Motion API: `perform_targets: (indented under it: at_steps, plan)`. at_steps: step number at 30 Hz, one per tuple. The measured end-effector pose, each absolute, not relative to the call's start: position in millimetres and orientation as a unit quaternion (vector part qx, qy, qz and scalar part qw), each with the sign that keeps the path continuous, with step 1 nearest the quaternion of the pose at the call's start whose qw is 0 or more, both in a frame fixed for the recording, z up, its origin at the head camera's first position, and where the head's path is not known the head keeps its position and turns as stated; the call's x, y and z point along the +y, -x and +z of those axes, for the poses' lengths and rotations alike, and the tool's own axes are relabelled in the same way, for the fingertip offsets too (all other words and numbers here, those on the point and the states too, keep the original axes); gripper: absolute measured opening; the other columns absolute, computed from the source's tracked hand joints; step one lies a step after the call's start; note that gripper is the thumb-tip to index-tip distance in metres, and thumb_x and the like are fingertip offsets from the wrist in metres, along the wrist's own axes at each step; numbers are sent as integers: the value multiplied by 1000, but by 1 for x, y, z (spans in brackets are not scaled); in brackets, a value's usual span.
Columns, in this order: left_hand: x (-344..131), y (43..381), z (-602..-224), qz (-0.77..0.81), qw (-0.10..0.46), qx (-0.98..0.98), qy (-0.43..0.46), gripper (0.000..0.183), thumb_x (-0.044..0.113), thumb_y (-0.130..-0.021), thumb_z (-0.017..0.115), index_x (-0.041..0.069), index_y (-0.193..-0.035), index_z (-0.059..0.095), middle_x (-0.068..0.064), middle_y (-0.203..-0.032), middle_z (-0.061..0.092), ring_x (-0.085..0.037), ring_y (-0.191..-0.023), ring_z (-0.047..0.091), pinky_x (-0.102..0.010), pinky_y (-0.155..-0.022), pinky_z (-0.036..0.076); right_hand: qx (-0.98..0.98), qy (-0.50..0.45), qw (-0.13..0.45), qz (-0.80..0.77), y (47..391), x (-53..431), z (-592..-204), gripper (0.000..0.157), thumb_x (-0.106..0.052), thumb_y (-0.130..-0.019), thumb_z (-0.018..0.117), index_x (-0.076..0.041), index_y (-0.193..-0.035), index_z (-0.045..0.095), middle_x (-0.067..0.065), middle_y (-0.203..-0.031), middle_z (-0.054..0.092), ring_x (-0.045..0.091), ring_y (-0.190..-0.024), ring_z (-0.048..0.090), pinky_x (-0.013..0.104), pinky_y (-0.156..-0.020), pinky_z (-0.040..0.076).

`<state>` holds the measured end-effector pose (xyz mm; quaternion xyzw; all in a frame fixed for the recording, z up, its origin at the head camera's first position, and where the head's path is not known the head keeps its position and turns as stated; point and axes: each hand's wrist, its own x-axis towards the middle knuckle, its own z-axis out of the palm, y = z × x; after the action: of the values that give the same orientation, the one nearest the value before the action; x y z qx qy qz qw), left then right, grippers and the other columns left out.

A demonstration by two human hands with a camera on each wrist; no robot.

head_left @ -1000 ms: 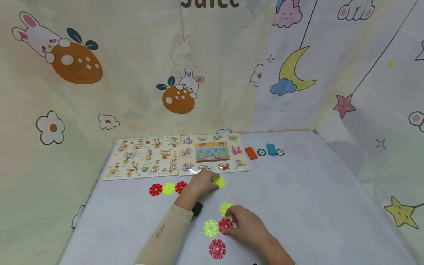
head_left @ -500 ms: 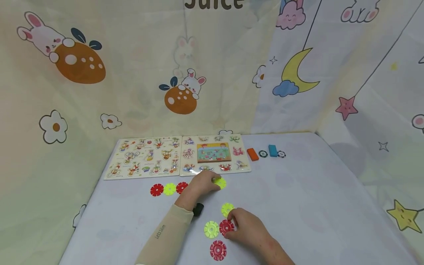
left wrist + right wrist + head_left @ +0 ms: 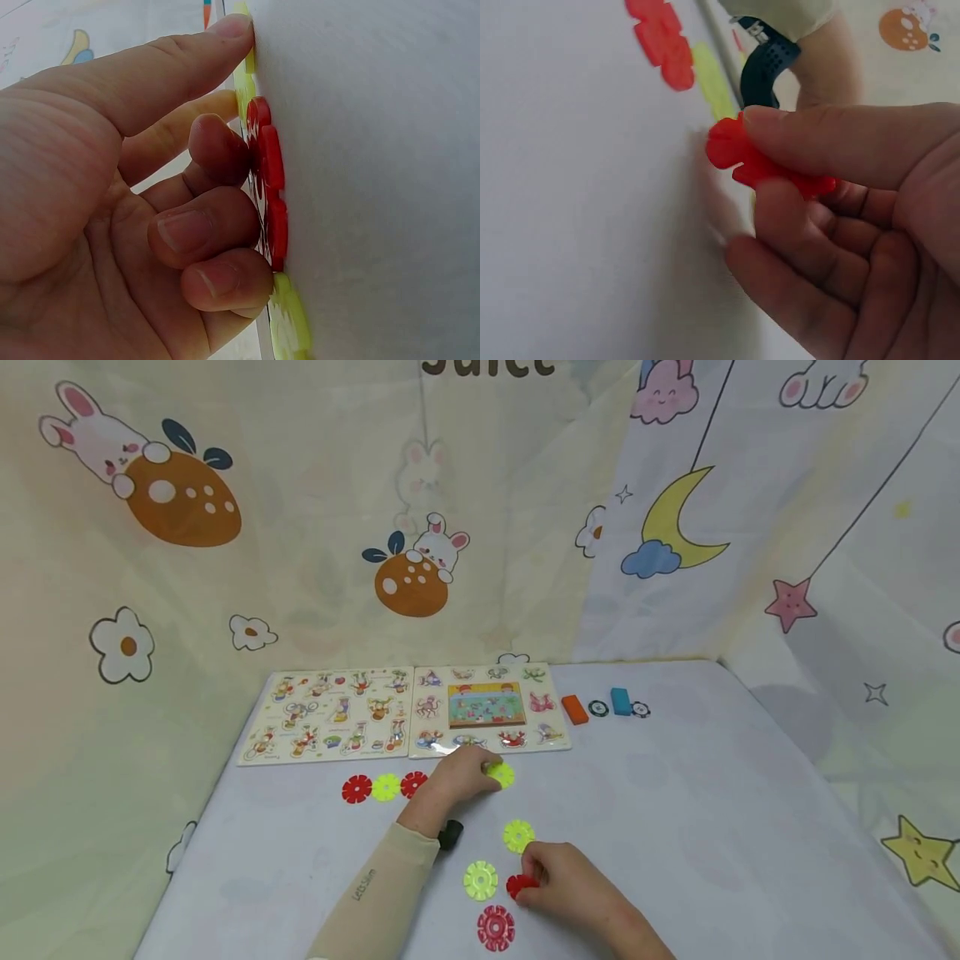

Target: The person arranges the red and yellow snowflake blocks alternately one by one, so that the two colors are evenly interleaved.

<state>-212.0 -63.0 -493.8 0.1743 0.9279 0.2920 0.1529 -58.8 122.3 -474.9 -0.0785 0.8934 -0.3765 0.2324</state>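
Observation:
A row of flower-shaped notched plastic discs lies on the table: a red disc [image 3: 356,789], a yellow disc [image 3: 386,787] and another red disc [image 3: 413,785], its rest passing under my left hand [image 3: 467,774]. That hand's thumb and forefinger hold the yellow disc [image 3: 503,775] at the row's right end. In the left wrist view, its other fingers rest against a red disc [image 3: 274,157]. My right hand [image 3: 570,877] pinches a tilted red disc [image 3: 727,142] between thumb and fingers, raised off the table.
Two loose yellow-green discs, one nearer yellow disc [image 3: 480,881] and one farther yellow disc [image 3: 519,836], and a red disc [image 3: 496,928] lie near my right hand. Behind the row are two picture puzzle boards [image 3: 330,718]. Orange block [image 3: 574,710], blue block [image 3: 621,702] and two chips stand right of them.
My right hand has picked up the red disc from beside the nearer yellow-green one and tilted it. My left hand stays on the yellow disc at the row's end.

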Motion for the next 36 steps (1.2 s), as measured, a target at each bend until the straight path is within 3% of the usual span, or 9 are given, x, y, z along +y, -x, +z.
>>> perform_targets:
  at_steps: [3,6,11,22,31,36]
  plan:
    - [-63,212,-494,290,150,929,-176,44,31,-78,77,21,-120,66,3,-113,63,-13,-95,54,-37,-87,45,864,86,258,-423,59,126,-469,25,-24,-76,79,-21,-93,60,-1,-74,58,16,-63,55,27,-55,47]
    - [-62,212,-493,287,152,929,-175,44,31,-79,76,20,-120,66,3,-112,63,-13,-93,53,-37,-86,46,836,93,277,-464,62,132,-463,33,-21,-79,76,-23,-108,63,1,-85,60,19,-67,59,29,-60,51]
    - [-62,213,-491,283,156,930,-175,45,30,-79,76,20,-121,65,3,-113,63,-13,-94,53,-37,-87,45,827,95,262,-488,80,145,-456,46,-20,-78,77,-20,-121,62,2,-97,59,20,-78,59,30,-67,52]
    - [-62,215,-492,272,161,930,-186,44,33,-79,76,22,-120,66,6,-108,64,-12,-88,53,-34,-83,46,873,9,142,-466,140,155,-455,50,-17,-75,80,-17,-122,63,2,-95,58,20,-82,54,28,-65,51]
    - [-62,214,-491,287,161,927,-180,43,31,-78,77,22,-120,66,5,-107,64,-12,-89,54,-34,-83,46,899,-48,117,-419,184,148,-481,52,-23,-76,80,-19,-123,60,5,-111,55,24,-102,49,33,-76,51]
    - [-62,211,-490,279,161,930,-179,44,30,-78,76,22,-120,66,6,-106,63,-13,-87,54,-33,-81,47,903,-53,126,-407,189,145,-495,56,-27,-76,79,-18,-127,57,6,-109,56,24,-101,49,34,-78,50]
